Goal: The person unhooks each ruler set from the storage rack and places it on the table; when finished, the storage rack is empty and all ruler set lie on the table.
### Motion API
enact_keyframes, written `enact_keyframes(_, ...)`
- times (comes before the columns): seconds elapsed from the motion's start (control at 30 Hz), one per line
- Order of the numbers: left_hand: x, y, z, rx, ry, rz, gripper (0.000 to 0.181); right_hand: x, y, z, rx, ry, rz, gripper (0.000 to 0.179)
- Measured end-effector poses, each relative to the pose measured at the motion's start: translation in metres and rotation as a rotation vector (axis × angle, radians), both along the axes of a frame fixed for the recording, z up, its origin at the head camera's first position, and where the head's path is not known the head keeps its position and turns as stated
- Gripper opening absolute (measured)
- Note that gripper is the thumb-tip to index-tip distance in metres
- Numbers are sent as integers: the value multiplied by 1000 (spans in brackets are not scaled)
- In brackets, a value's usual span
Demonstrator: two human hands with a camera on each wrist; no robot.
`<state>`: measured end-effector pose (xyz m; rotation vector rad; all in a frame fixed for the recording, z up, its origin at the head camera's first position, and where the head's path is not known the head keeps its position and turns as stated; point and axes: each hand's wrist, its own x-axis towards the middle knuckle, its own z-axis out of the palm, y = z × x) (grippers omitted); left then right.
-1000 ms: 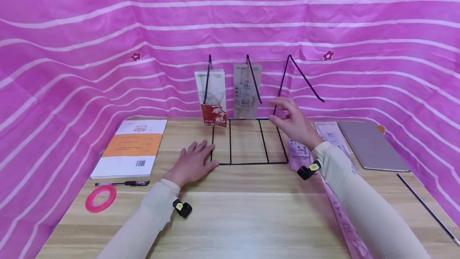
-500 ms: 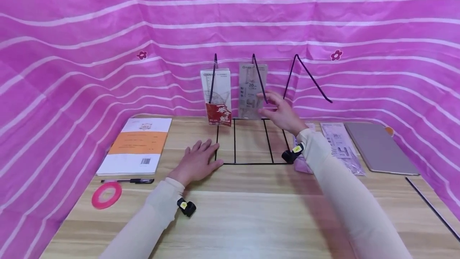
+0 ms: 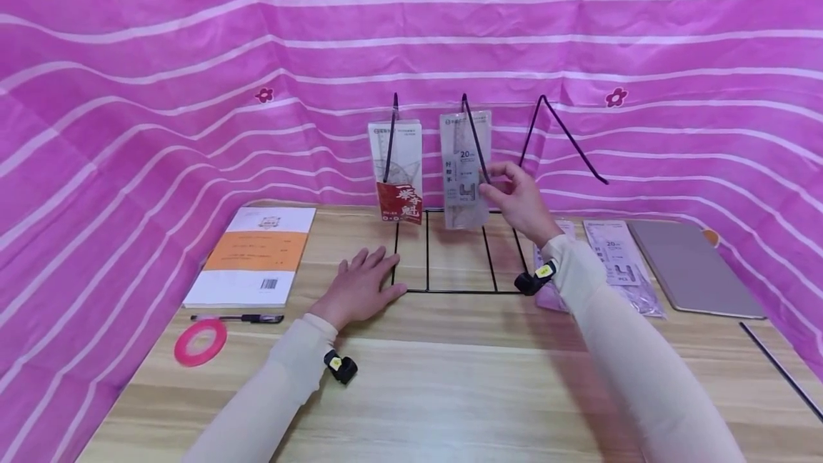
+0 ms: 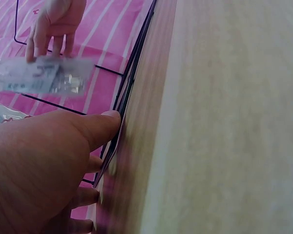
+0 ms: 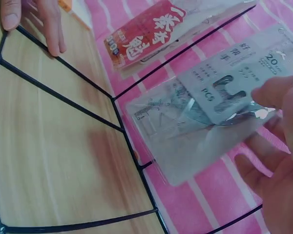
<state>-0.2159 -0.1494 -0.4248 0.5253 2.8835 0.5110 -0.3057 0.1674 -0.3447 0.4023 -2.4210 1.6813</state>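
Observation:
On the black wire rack [image 3: 427, 256] hangs a clear pack of rulers [image 3: 457, 156] marked 20 cm, from the middle hook. My right hand [image 3: 522, 200] pinches its right edge. In the right wrist view the thumb [image 5: 276, 92] lies on the pack's front, with fingers behind it. My left hand [image 3: 361, 287] rests at the left side of the rack's base, fingers extended, thumb touching the wire in the left wrist view. To the left, a white and red pack [image 3: 400, 198] of rulers hangs from another hook. The right hook [image 3: 572, 138] carries nothing.
Two more ruler packs, one a clear pack [image 3: 614, 259], lie right of the rack beside a grey notebook [image 3: 694, 266]. A thin black rod [image 3: 781, 370] lies further right. On the left are a book [image 3: 257, 256], a pen [image 3: 238, 318] and pink tape [image 3: 201, 342].
My right hand has moved left from near the right hook to the middle pack and taken hold of its edge. The pack's lower end has swung forward. My left hand stays on the base.

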Motion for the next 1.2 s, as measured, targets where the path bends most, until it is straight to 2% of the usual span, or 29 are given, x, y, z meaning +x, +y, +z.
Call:
enact_keyframes(0.1,0,1,1,7,-4,1,73,6,2,3,-8,56,-21,30)
enact_keyframes(0.27,-1,3,3,9,-5,-3,73,23,6,14,33,144,6,35)
enact_keyframes(0.5,-3,4,3,4,-7,0,73,42,17,24,143,135,36,53)
enact_keyframes(0.83,0,3,5,3,-24,16,72,72,26,26,216,136,33,49)
enact_keyframes(1.2,0,4,4,12,-24,20,72,117,47,29,341,223,53,51)
